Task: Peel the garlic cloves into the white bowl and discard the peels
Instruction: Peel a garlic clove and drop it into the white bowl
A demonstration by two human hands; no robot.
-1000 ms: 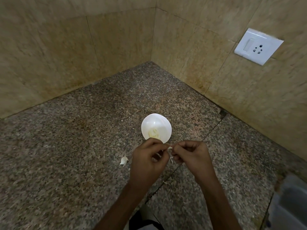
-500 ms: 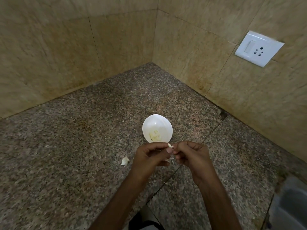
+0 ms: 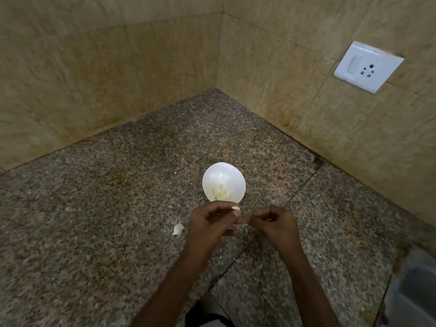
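A clove is pinched between the thumb and forefinger of the left hand, whose fingers are curled round it. The right hand is held just beside it, its fingers curled as well, and a thin pale peel is pinched at their tips. The peel hangs between the two hands, with frayed strands below it. Both hands are held above the desk, just in front of the bowl, and the clove is close to the bowl's near rim. The bowl stands upright on the desk, towards the corner where two tiled walls meet. Peeled cloves are seen at its bottom; their number cannot be told. A pale scrap lies on the desk just left of the left hand, apart from the bowl. Whether it is a whole clove or a husk cannot be told. Small flakes are scattered on the desk between the forearms. A white socket is set in the right wall. A blurred grey thing is seen at the lower right edge.
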